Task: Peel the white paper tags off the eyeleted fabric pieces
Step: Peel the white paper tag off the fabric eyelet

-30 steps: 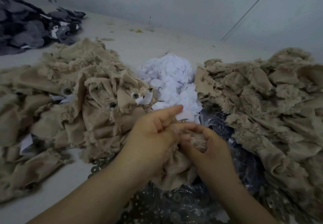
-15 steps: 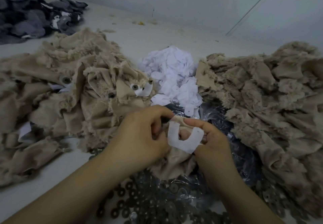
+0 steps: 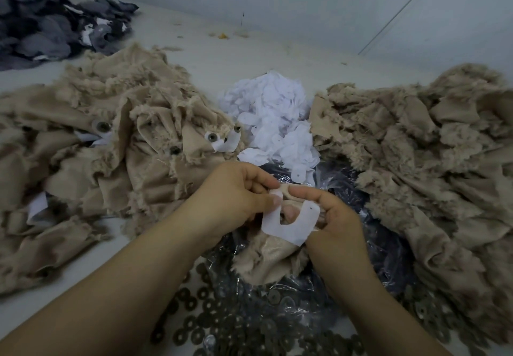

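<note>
Fingers of the left hand (image 3: 236, 197) curl onto one tip of a white U-shaped paper tag (image 3: 288, 224), while the right hand (image 3: 337, 218) pinches the frayed beige fabric piece (image 3: 270, 258) under it. Tag and piece sit just in front of the heap of peeled white paper tags (image 3: 273, 122). Beige fabric piles lie left (image 3: 97, 144) and right (image 3: 427, 156) of that heap, dark metal rings (image 3: 249, 325) nearer the person.

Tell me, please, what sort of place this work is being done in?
Probably a garment or sewing workshop bench. Heaps of frayed beige fabric pieces flank a pile of peeled white paper tags, and loose dark metal rings lie in front. The left hand and right hand hold one tagged piece.
</note>
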`<action>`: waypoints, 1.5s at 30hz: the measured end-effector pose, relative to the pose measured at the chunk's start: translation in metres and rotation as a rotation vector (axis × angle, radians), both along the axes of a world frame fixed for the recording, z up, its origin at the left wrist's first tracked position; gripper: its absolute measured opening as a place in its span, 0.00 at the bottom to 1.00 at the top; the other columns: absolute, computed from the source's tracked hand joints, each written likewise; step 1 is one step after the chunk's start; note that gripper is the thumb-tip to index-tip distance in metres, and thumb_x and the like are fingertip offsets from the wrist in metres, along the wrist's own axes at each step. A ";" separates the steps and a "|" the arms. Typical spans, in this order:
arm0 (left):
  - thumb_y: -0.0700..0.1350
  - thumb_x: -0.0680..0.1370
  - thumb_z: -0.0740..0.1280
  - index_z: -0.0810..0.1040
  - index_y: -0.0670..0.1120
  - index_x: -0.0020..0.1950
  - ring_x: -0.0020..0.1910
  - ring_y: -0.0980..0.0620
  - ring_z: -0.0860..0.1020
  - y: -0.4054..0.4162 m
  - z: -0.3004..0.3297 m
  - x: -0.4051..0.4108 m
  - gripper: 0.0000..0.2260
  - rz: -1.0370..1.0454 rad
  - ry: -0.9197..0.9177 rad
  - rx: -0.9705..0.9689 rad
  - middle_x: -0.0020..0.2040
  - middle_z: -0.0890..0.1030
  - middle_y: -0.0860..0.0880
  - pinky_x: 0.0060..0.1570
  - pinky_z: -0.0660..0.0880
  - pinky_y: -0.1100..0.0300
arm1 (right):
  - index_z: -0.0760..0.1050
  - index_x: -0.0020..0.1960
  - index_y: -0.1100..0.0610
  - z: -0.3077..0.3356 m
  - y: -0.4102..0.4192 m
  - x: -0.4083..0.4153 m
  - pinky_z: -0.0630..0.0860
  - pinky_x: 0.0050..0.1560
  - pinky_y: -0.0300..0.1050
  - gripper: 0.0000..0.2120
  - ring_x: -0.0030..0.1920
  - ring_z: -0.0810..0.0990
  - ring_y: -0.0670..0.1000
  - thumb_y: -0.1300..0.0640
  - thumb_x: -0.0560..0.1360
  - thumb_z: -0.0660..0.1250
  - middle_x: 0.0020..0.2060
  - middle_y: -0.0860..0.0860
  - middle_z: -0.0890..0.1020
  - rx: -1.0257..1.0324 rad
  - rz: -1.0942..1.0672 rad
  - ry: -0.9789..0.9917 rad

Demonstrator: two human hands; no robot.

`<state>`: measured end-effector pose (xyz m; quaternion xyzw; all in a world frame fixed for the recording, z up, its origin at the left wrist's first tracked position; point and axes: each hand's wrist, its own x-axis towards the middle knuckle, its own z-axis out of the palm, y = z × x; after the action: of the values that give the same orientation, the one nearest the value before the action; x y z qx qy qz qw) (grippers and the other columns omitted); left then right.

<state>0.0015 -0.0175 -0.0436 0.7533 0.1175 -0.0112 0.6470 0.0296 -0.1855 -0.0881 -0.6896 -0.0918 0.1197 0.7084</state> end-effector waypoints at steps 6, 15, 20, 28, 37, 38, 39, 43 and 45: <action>0.27 0.73 0.68 0.81 0.36 0.47 0.23 0.48 0.72 0.009 0.006 -0.006 0.07 -0.028 0.036 -0.244 0.30 0.77 0.38 0.19 0.69 0.63 | 0.83 0.50 0.50 0.000 -0.001 0.000 0.83 0.42 0.55 0.21 0.42 0.86 0.57 0.75 0.74 0.69 0.41 0.54 0.87 -0.037 -0.017 -0.015; 0.24 0.74 0.65 0.76 0.31 0.52 0.25 0.44 0.78 0.003 0.015 -0.020 0.08 -0.154 0.062 -0.301 0.34 0.80 0.36 0.22 0.75 0.59 | 0.83 0.51 0.55 0.004 -0.002 -0.001 0.83 0.40 0.42 0.16 0.43 0.87 0.52 0.74 0.74 0.68 0.43 0.53 0.88 0.025 -0.012 -0.020; 0.24 0.74 0.66 0.81 0.34 0.45 0.27 0.41 0.80 -0.005 0.025 -0.028 0.08 -0.246 -0.024 -0.243 0.34 0.81 0.31 0.27 0.78 0.59 | 0.81 0.50 0.58 0.006 -0.002 -0.001 0.82 0.40 0.38 0.14 0.43 0.87 0.47 0.75 0.76 0.66 0.41 0.48 0.88 0.047 0.002 -0.046; 0.30 0.71 0.65 0.82 0.42 0.60 0.29 0.46 0.82 -0.033 0.033 -0.029 0.19 -0.228 -0.203 -0.835 0.33 0.82 0.37 0.30 0.80 0.61 | 0.83 0.49 0.52 0.004 -0.004 0.000 0.83 0.41 0.49 0.10 0.43 0.86 0.55 0.54 0.68 0.78 0.42 0.57 0.87 0.129 0.028 0.035; 0.32 0.77 0.64 0.82 0.39 0.51 0.37 0.46 0.84 -0.042 0.024 0.003 0.09 0.130 -0.342 -0.802 0.37 0.84 0.39 0.37 0.80 0.61 | 0.84 0.50 0.53 0.002 -0.003 0.002 0.83 0.46 0.47 0.06 0.50 0.87 0.56 0.61 0.74 0.74 0.48 0.56 0.87 0.166 0.039 0.149; 0.34 0.78 0.65 0.83 0.40 0.51 0.38 0.46 0.83 -0.043 0.024 0.004 0.08 0.122 -0.373 -0.758 0.39 0.84 0.40 0.38 0.81 0.60 | 0.84 0.50 0.54 0.003 -0.003 0.002 0.83 0.46 0.46 0.06 0.50 0.87 0.56 0.62 0.74 0.74 0.48 0.56 0.87 0.165 0.036 0.154; 0.37 0.78 0.66 0.84 0.41 0.50 0.38 0.46 0.83 -0.044 0.023 0.004 0.07 0.107 -0.396 -0.702 0.40 0.85 0.40 0.38 0.81 0.59 | 0.83 0.51 0.55 0.002 -0.003 0.002 0.83 0.46 0.46 0.07 0.50 0.87 0.56 0.62 0.74 0.73 0.48 0.56 0.87 0.162 0.037 0.152; 0.39 0.74 0.70 0.85 0.43 0.49 0.33 0.46 0.82 -0.049 0.011 -0.008 0.06 0.048 -0.325 -0.497 0.36 0.84 0.38 0.35 0.80 0.59 | 0.81 0.54 0.61 0.003 -0.003 0.001 0.83 0.46 0.47 0.10 0.49 0.87 0.58 0.60 0.74 0.74 0.46 0.59 0.87 0.189 0.044 0.127; 0.34 0.76 0.69 0.85 0.42 0.49 0.29 0.46 0.81 -0.048 0.003 -0.014 0.07 0.065 -0.281 -0.410 0.34 0.83 0.37 0.32 0.80 0.60 | 0.82 0.52 0.60 0.003 -0.002 0.000 0.82 0.42 0.46 0.12 0.44 0.87 0.55 0.54 0.71 0.73 0.42 0.57 0.87 0.203 0.027 0.135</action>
<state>-0.0125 -0.0650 -0.0405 0.5965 0.0457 0.0907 0.7961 0.0300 -0.1877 -0.0854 -0.6034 -0.0649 0.1654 0.7774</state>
